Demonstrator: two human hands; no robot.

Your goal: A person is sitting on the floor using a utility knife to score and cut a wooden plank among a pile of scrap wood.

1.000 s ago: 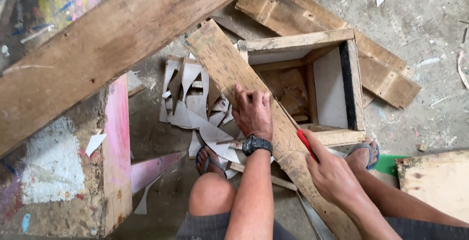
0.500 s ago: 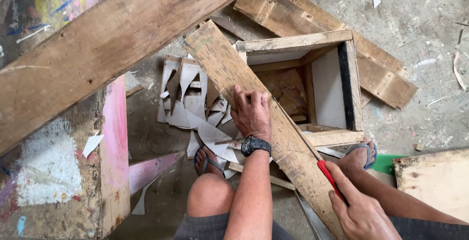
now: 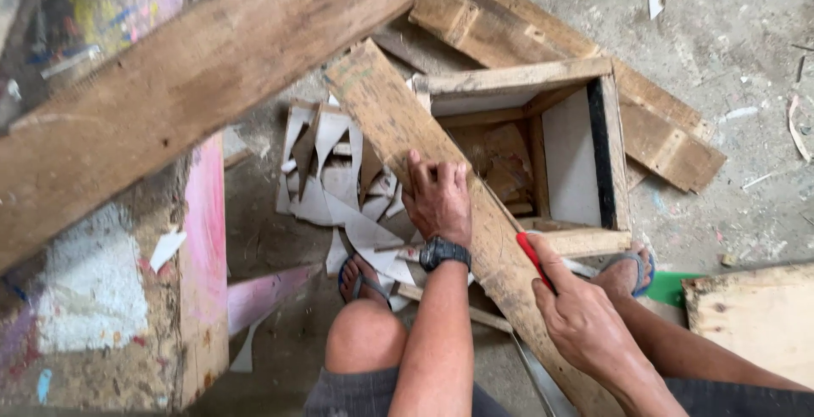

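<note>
A long weathered plank (image 3: 386, 103) slants from the upper middle down toward the lower right, resting on an open wooden box (image 3: 517, 78). My left hand (image 3: 438, 196), with a black wristwatch, presses flat on the plank beside the box. My right hand (image 3: 581, 315) grips a red-handled tool (image 3: 532, 256) against the plank's right edge; a thin grey blade (image 3: 534, 379) shows below the hand, so it looks like a saw. My knee (image 3: 365, 336) and sandalled feet sit under the plank.
A big rough beam (image 3: 195, 86) crosses the upper left over a paint-stained board (image 3: 93, 298). Pale sheet scraps (image 3: 331, 188) litter the floor left of the plank. More planks (image 3: 543, 44) lie behind the box. A plywood corner (image 3: 755, 324) is at the lower right.
My right hand with the red-handled tool drew back down the plank, then pushed up again toward the box. My left hand stayed pressed on the plank.
</note>
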